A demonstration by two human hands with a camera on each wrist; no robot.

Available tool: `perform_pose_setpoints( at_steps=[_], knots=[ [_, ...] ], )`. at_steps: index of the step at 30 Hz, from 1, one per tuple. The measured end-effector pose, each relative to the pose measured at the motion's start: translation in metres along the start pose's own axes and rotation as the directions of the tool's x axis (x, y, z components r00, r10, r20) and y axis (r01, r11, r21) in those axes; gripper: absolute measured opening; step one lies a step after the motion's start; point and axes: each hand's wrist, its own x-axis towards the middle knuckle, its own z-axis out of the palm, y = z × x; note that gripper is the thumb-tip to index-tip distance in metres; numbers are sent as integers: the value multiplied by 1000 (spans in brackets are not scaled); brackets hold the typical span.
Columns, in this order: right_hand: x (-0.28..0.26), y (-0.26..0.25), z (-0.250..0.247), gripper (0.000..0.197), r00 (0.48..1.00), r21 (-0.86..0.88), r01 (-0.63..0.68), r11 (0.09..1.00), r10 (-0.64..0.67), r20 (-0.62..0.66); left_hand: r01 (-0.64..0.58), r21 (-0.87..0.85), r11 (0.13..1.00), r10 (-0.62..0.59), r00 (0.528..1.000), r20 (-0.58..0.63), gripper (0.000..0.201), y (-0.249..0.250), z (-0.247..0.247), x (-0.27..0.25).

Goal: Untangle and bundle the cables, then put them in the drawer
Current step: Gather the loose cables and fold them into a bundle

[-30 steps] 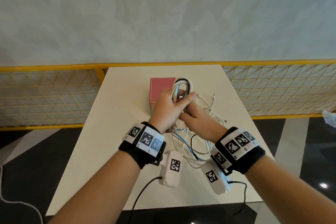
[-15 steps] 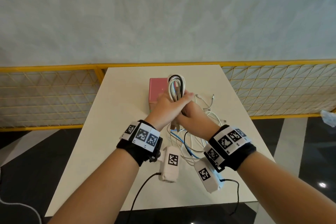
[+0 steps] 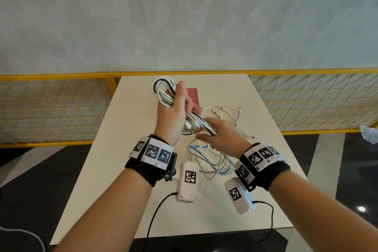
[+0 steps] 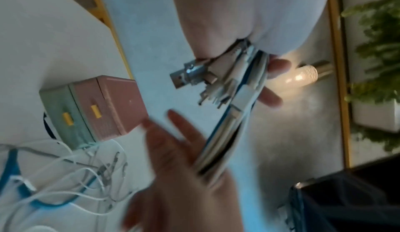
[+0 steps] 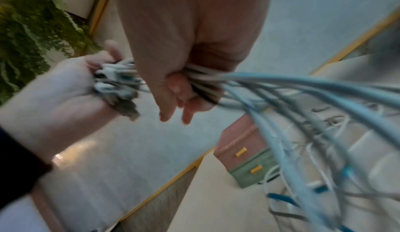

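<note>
My left hand [image 3: 181,106] grips a folded bundle of white and black cables [image 3: 163,90] above the table, its loop pointing up and left. The bundle's USB plugs [image 4: 190,75] stick out below the palm. My right hand [image 3: 206,131] sits just below and to the right, pinching the strands [image 5: 203,78] that run out of the bundle. From there they trail down to a loose tangle of white and blue cables [image 3: 214,159] on the table. The small pink and green drawer box [image 3: 193,96] stands behind my left hand, both drawers closed [image 4: 97,110].
More loose white cables with plugs [image 3: 231,116] lie right of the box. The beige table [image 3: 126,149] is small, with its edges close on all sides. A yellow mesh railing [image 3: 61,108] runs behind it, before a grey wall.
My left hand has lifted the bundle up and to the left, tilting its loop leftward. The hands have drawn apart, and the right hand now holds the strands lower down.
</note>
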Motion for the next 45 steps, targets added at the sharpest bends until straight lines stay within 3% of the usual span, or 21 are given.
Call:
perform_pose_setpoints(
  at_steps=[2, 4, 7, 11, 14, 16, 18, 21, 23, 25, 27, 29, 32, 35, 40, 43, 45],
  knots=[
    [-3, 14, 0, 13, 996, -68, -78, 995, 80, 25, 9, -143, 990, -2, 999, 52, 42, 6, -7, 7],
    [-7, 25, -5, 17, 989, -100, -147, 984, 146, -14, -24, -128, 991, 38, 994, 102, 36, 12, -16, 14],
    [-3, 23, -17, 21, 986, -158, -150, 976, 136, -92, -29, 81, 996, 13, 980, 197, 34, 18, -25, 14],
    [7, 5, -30, 9, 985, -207, -97, 974, 64, -160, 148, 324, 934, -234, 941, 245, 31, 9, -25, 8],
    [12, -4, -29, 19, 979, -230, -123, 965, 80, -188, 212, 438, 874, -367, 877, 309, 25, 1, -23, 0],
    [16, -7, -25, 25, 977, -279, -152, 948, 101, -188, 171, 556, 814, -417, 838, 352, 40, -7, -17, -3],
    [19, -10, -21, 29, 977, -330, -138, 934, 73, -201, 92, 635, 767, -416, 825, 382, 41, -14, -11, -8],
    [18, -15, -18, 31, 976, -366, -94, 926, 12, -219, 69, 619, 783, -378, 842, 384, 17, -25, -9, -10],
    [16, -15, -16, 27, 977, -365, -73, 928, -6, -212, 67, 638, 767, -379, 850, 366, 20, -25, -11, -10],
    [13, -14, -15, 20, 981, -332, -23, 943, -43, -188, 69, 684, 726, -393, 858, 330, 38, -27, -15, -6],
    [9, -13, -19, 10, 985, -278, 37, 960, -82, -152, 43, 697, 716, -378, 863, 334, 28, -26, -19, -2],
    [4, -16, -25, 8, 989, -233, 71, 970, -99, -110, 48, 619, 784, -332, 875, 353, 14, -24, -24, -3],
    [-6, -11, -31, 11, 996, -165, 54, 985, -65, -63, 156, 430, 889, -278, 931, 237, 21, -14, -27, -9],
    [-13, -9, -24, 17, 999, -115, 27, 993, -31, -32, 209, 309, 928, -274, 944, 186, 25, -15, -26, -11],
    [-16, -20, -9, 22, 996, 17, 25, 1000, -23, -83, 198, 446, 873, -270, 957, 103, 52, -21, -22, -9],
    [-15, -29, 0, 22, 990, 57, 56, 997, -48, -129, 132, 501, 855, -225, 966, 130, 53, -21, -15, -13],
    [-14, -35, 4, 17, 981, 62, 89, 994, -77, -177, 107, 486, 867, -203, 968, 148, 65, -18, -11, -16]
  ],
)
